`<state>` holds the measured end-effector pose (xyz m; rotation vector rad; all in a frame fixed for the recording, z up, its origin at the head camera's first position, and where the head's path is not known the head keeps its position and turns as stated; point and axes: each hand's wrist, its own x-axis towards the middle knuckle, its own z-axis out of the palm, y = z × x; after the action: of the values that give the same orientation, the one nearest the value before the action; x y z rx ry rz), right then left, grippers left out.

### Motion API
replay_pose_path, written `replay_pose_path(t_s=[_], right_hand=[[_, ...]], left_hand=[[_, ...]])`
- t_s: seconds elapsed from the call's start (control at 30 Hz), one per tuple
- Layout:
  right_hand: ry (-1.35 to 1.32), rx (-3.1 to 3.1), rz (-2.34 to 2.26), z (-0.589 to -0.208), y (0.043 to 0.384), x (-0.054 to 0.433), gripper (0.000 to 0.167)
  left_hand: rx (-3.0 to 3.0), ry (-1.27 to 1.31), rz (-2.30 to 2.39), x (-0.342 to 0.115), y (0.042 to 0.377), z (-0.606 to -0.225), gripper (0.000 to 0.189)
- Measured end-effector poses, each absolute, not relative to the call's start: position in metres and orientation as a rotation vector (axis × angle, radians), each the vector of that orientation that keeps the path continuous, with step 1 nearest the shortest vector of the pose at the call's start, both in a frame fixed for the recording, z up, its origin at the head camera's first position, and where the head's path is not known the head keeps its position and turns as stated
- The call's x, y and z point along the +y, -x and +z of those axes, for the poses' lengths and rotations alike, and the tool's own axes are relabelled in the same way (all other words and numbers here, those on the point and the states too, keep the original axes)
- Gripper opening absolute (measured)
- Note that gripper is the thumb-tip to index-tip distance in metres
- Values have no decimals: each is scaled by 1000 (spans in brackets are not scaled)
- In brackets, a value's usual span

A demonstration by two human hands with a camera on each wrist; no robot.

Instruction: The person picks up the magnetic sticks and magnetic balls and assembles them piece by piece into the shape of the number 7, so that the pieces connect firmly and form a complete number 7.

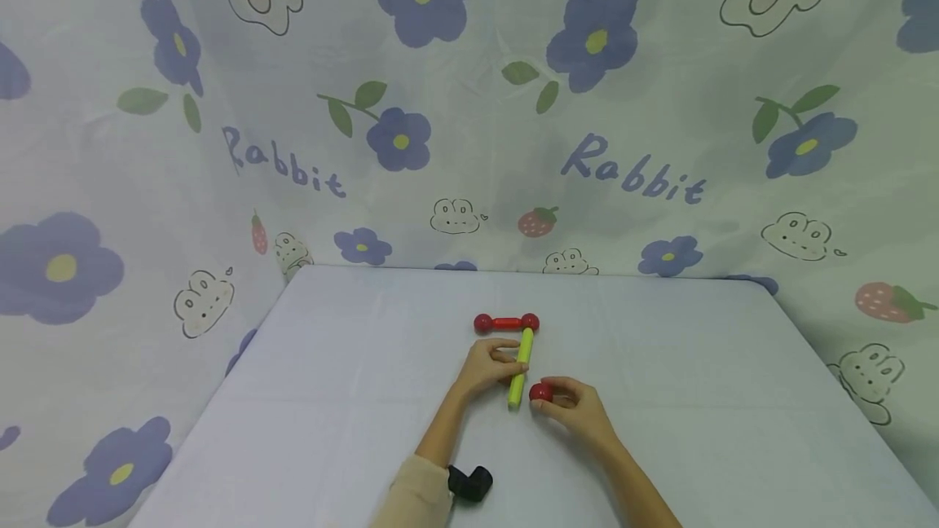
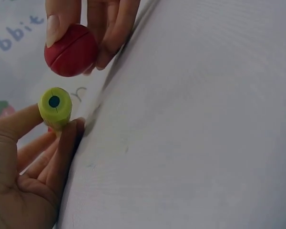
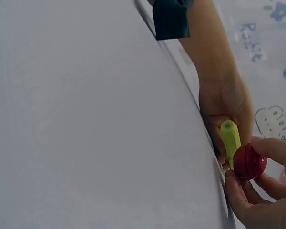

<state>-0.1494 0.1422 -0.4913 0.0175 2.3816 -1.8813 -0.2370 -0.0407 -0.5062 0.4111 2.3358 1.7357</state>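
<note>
My left hand (image 1: 487,367) pinches a yellow-green rod (image 1: 517,389) between thumb and fingers. The rod's far end meets a red ball (image 1: 530,322) that is joined by a short red rod (image 1: 506,323) to a second red ball (image 1: 482,323). In the left wrist view, the near end of the yellow-green rod (image 2: 55,107) shows a round dark spot at its middle. My right hand (image 1: 583,412) pinches a loose red ball (image 1: 541,393) just right of that near end. A groove runs around this ball (image 3: 250,162), seen in the right wrist view.
A white-covered table (image 1: 352,365) lies beneath the hands. A black camera mount (image 1: 471,483) sits at the left sleeve (image 1: 414,491). Behind the table hangs a cloth backdrop (image 1: 484,145) printed with flowers, rabbits and strawberries.
</note>
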Motion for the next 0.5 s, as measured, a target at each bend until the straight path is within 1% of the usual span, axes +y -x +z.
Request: replay_pose_path(t_s=[0.3, 0.5], right_hand=[[117, 2442, -1892, -493, 138, 131, 45], [152, 2499, -1873, -496, 135, 123, 45]], left_hand=[[2277, -417, 1778, -42, 237, -503, 45], [2275, -407, 1780, -42, 236, -503, 44]])
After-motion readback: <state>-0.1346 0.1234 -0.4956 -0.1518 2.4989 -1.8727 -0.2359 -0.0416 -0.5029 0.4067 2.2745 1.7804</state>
